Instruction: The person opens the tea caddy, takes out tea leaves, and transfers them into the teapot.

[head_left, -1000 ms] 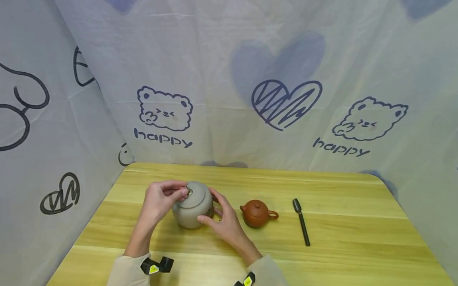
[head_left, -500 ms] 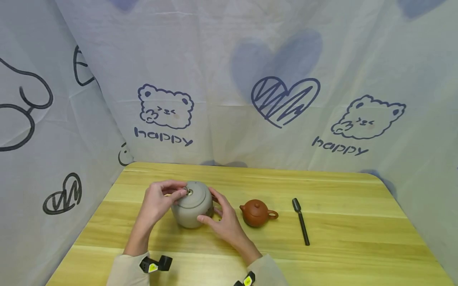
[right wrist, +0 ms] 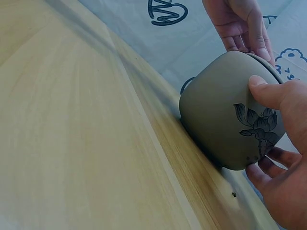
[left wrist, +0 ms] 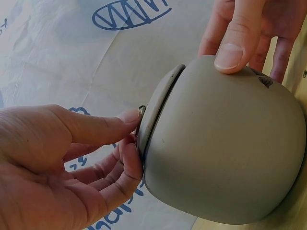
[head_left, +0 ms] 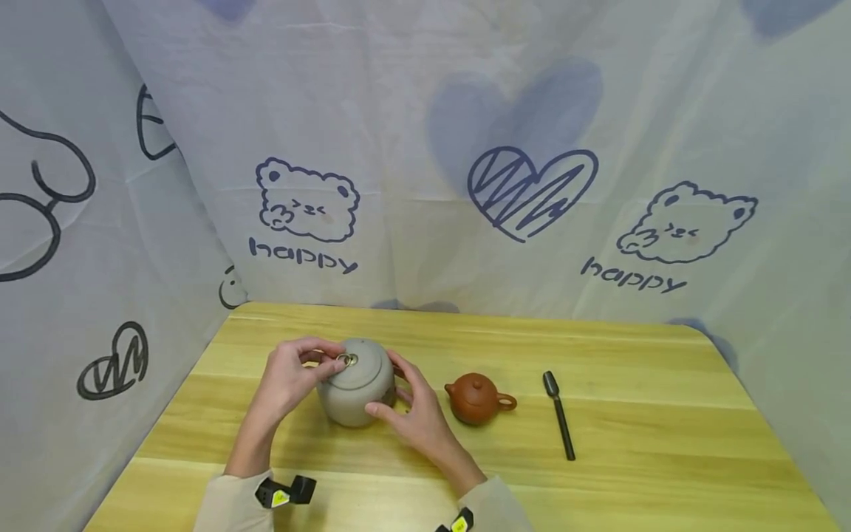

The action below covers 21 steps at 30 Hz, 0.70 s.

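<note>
A grey ceramic lidded jar [head_left: 355,406] stands on the table left of centre, with a dark lotus drawing [right wrist: 261,127] on its side. On its lid [head_left: 371,363] is a small metal ring [head_left: 346,360]. My left hand [head_left: 289,380] pinches this ring between thumb and fingers. In the left wrist view the lid [left wrist: 158,105] sits on the jar, a dark line showing between them. My right hand [head_left: 419,414] grips the jar's right side, thumb at the front and fingers curled behind, partly hidden by the jar.
A small reddish-brown teapot [head_left: 475,400] stands to the right of the jar, spout toward it. Farther right lies a dark, long-handled scoop [head_left: 560,414]. A tiny dark speck [right wrist: 234,194] is on the wooden table [head_left: 665,428] by the jar. Printed cloth [head_left: 412,111] hangs behind and at the sides.
The left fingers have shifted slightly on the ring, which shows more now. The jar, right hand, teapot and scoop stay in place.
</note>
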Each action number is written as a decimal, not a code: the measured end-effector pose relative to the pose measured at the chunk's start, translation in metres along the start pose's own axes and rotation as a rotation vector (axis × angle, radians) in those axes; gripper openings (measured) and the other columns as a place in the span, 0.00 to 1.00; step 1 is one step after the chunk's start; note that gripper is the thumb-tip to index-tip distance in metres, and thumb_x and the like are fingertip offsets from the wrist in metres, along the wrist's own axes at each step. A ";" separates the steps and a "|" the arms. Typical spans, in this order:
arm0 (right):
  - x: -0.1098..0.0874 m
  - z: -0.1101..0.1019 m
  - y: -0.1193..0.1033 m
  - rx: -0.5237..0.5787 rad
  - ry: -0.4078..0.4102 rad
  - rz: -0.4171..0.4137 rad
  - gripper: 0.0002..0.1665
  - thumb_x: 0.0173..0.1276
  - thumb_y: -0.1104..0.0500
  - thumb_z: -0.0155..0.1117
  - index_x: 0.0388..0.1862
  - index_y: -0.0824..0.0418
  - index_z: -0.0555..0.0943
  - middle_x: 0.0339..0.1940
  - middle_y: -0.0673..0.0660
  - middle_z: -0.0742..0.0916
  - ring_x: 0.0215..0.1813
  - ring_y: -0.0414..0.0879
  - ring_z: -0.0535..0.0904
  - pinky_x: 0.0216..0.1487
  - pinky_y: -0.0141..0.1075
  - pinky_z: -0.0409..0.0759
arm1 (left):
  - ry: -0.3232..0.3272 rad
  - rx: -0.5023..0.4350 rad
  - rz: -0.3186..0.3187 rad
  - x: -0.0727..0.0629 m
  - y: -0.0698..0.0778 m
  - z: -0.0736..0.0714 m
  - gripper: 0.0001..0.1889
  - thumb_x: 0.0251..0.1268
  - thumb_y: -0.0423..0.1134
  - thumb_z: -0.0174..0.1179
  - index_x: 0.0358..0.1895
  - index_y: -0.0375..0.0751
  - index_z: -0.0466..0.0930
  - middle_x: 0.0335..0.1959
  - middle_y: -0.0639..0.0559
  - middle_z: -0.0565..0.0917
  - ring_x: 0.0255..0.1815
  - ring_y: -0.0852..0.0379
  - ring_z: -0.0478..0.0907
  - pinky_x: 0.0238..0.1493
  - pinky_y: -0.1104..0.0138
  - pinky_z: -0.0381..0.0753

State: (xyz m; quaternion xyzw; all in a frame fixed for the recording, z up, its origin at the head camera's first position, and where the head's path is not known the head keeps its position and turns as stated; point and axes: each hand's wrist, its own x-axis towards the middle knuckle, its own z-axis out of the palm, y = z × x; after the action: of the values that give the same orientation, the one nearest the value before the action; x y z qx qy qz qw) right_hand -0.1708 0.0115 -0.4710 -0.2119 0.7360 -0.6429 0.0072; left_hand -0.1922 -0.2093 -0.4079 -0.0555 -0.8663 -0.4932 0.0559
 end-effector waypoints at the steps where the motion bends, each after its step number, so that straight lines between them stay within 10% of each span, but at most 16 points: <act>1: 0.001 0.000 0.004 -0.002 0.001 -0.001 0.47 0.68 0.63 0.74 0.81 0.63 0.61 0.78 0.62 0.68 0.75 0.59 0.66 0.70 0.63 0.70 | -0.003 -0.003 0.001 0.000 0.000 0.000 0.08 0.62 0.27 0.72 0.44 0.34 0.89 0.47 0.41 0.88 0.48 0.43 0.86 0.39 0.71 0.84; 10: 0.007 0.002 0.036 -0.042 0.009 -0.002 0.49 0.68 0.55 0.75 0.82 0.51 0.61 0.78 0.50 0.69 0.75 0.51 0.68 0.70 0.54 0.74 | -0.020 -0.030 -0.015 0.001 -0.002 -0.001 0.09 0.64 0.29 0.70 0.46 0.34 0.88 0.48 0.40 0.88 0.48 0.44 0.85 0.40 0.71 0.85; 21: 0.006 -0.023 0.015 -0.159 0.025 -0.051 0.45 0.68 0.49 0.74 0.80 0.43 0.64 0.76 0.53 0.72 0.75 0.56 0.69 0.69 0.52 0.75 | 0.047 -0.113 0.052 -0.001 -0.010 -0.005 0.13 0.73 0.36 0.65 0.55 0.33 0.86 0.54 0.41 0.86 0.52 0.53 0.82 0.49 0.76 0.82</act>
State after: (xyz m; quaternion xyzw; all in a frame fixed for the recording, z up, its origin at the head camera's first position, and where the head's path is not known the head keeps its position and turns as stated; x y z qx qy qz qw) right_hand -0.1876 0.0329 -0.4792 -0.2228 0.7790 -0.5851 -0.0352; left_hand -0.1924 -0.2186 -0.4142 -0.0695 -0.8337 -0.5410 0.0858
